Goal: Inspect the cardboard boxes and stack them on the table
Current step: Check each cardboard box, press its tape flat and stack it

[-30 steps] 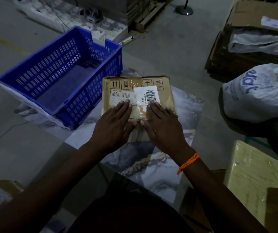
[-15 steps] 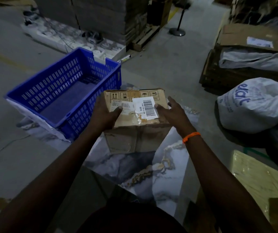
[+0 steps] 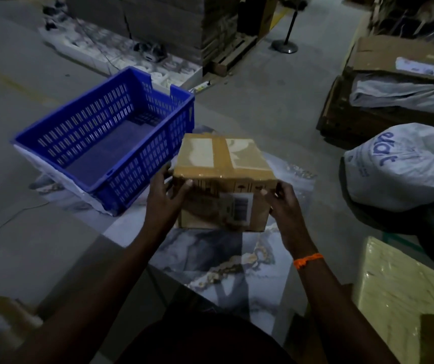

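While left grip [image 3: 164, 199] and right grip [image 3: 286, 206] clasp the cardboard box [image 3: 225, 160], the marbled table [image 3: 205, 258] lies below.

Print on the label [image 3: 239, 210] of the cardboard box [image 3: 223, 164] blurred, unreadable; box's far face hidden; left hand [image 3: 164, 199] fingers partly concealed behind its left side; white sack [image 3: 405, 169], right, cut by picture edge

Blue crate [image 3: 110, 132] (left) crowds box [image 3: 223, 164].
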Demonstrator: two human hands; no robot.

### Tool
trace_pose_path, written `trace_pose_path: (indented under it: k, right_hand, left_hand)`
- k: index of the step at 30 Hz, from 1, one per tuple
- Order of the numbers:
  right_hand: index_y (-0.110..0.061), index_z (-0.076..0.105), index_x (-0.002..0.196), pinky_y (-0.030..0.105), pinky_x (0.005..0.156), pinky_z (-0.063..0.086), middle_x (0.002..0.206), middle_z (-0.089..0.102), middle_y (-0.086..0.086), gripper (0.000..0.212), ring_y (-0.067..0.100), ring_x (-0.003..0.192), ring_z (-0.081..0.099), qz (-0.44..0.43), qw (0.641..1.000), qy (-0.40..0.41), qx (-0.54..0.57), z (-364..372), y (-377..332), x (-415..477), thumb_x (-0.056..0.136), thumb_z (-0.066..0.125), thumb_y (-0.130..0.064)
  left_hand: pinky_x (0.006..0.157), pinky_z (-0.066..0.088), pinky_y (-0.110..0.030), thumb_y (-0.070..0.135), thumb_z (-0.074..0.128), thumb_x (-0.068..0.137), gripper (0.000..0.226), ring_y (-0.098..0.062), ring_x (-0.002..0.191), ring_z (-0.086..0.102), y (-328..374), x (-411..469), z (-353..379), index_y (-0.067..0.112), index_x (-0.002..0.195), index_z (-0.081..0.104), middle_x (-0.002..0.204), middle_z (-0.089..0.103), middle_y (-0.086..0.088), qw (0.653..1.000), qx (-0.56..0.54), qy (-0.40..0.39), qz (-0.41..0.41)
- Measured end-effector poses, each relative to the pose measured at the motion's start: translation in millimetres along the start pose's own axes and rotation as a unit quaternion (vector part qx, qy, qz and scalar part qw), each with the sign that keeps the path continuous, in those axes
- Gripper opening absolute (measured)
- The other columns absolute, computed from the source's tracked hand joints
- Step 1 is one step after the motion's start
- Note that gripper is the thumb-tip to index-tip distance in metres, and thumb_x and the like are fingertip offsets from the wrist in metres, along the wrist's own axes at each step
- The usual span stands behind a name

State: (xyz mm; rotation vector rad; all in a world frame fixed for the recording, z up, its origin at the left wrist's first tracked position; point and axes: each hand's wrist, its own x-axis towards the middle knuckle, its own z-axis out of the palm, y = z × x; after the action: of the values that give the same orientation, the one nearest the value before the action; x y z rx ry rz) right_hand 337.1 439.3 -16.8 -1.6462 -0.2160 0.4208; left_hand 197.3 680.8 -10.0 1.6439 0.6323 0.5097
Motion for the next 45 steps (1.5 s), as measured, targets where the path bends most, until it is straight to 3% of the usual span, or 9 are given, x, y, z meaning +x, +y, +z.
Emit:
trace_pose_path:
  k: [3,8,15,19,24,28,33,42,45]
  right_hand:
    - [-0.025,0.06,0.127,0.05,0.108,0.052,0.126,0.068,-0.001,0.036,0.016,0.122,0.064,0.046,0.998,0.034,0.006,-0.4,31.2,-28.5,0.097,0.071,-0.041]
    - [-0.015,0.063,0.112,0.033,0.092,0.058,0.111,0.07,0.0,0.039,0.012,0.105,0.067,0.054,0.987,0.141,-0.05,8.5,66.3,-65.2,0.092,0.069,-0.047]
    - [-0.021,0.053,0.14,0.039,0.09,0.061,0.127,0.066,0.0,0.081,0.019,0.11,0.068,0.119,0.983,0.015,-0.137,9.5,81.5,1.2,0.078,0.083,-0.061]
    - [-0.018,0.057,0.142,0.042,0.094,0.061,0.125,0.07,0.003,0.065,0.026,0.115,0.069,0.123,0.988,-0.055,-0.07,14.0,69.3,46.1,0.085,0.086,-0.03]
    - [-0.019,0.05,0.147,0.04,0.096,0.059,0.127,0.066,-0.002,0.071,0.016,0.115,0.066,0.047,0.995,-0.022,-0.091,5.2,57.1,51.6,0.084,0.085,-0.016]
    - [-0.021,0.047,0.149,0.033,0.095,0.059,0.14,0.063,-0.002,0.081,0.014,0.126,0.062,-0.029,0.996,0.01,-0.079,-4.9,39.9,50.0,0.078,0.078,0.002]
    - [-0.007,0.055,0.137,0.038,0.099,0.058,0.135,0.066,0.009,0.061,0.02,0.129,0.062,-0.037,0.998,0.053,0.002,-11.3,39.4,16.0,0.085,0.062,0.025]
    - [-0.008,0.069,0.115,0.036,0.096,0.06,0.106,0.077,0.002,0.025,0.024,0.111,0.071,0.053,0.989,0.115,0.069,-26.4,55.9,-51.5,0.105,0.046,-0.002]
    - [-0.01,0.068,0.119,0.041,0.098,0.059,0.116,0.074,0.008,0.029,0.025,0.114,0.069,0.028,0.991,0.12,0.057,-27.2,39.8,-47.6,0.107,0.042,-0.005]
  left_hand:
    - [0.095,0.049,-0.014,0.055,0.067,0.091,0.073,-0.005,0.123,0.055,-27.5,-26.5,-2.5,0.022,0.151,0.043,0.139,0.05,0.008,0.999,0.044,-0.006,-0.009]
    - [0.08,0.047,-0.017,0.071,0.059,0.085,0.07,-0.007,0.107,0.061,-62.6,-66.1,-2.4,0.02,0.132,0.059,0.123,0.059,-0.001,0.989,0.129,0.007,-0.065]
    - [0.084,0.052,-0.027,0.042,0.076,0.089,0.07,-0.018,0.112,0.061,-72.2,-7.0,2.6,0.013,0.146,0.048,0.138,0.059,-0.007,0.975,0.186,-0.022,-0.12]
    - [0.097,0.054,-0.044,0.015,0.076,0.087,0.058,-0.026,0.12,0.06,-46.6,33.6,17.4,0.015,0.14,0.053,0.129,0.064,-0.006,0.973,0.149,-0.093,-0.149]
    - [0.07,0.057,-0.026,-0.01,0.068,0.08,0.073,-0.013,0.114,0.056,-30.8,38.1,26.5,0.015,0.145,0.047,0.13,0.056,0.003,0.986,0.047,-0.083,-0.133]
    - [0.086,0.059,-0.034,-0.017,0.063,0.077,0.067,-0.01,0.12,0.058,-31.6,36.1,26.3,0.016,0.134,0.052,0.127,0.059,0.013,0.994,-0.034,-0.032,-0.101]
    - [0.092,0.06,-0.042,0.018,0.059,0.103,0.019,-0.016,0.111,0.068,-36.5,17.6,23.2,0.008,0.118,0.061,0.109,0.07,0.009,0.982,-0.129,0.025,-0.137]
    - [0.081,0.055,-0.021,0.008,0.053,0.104,0.023,-0.016,0.111,0.064,-63.3,-35.1,4.0,0.009,0.126,0.059,0.115,0.064,-0.003,0.994,-0.02,-0.051,-0.095]
    - [0.086,0.057,-0.037,0.046,0.052,0.1,0.037,-0.023,0.12,0.062,-42.1,-30.3,4.6,0.021,0.126,0.061,0.127,0.064,-0.005,0.991,-0.065,-0.048,-0.108]
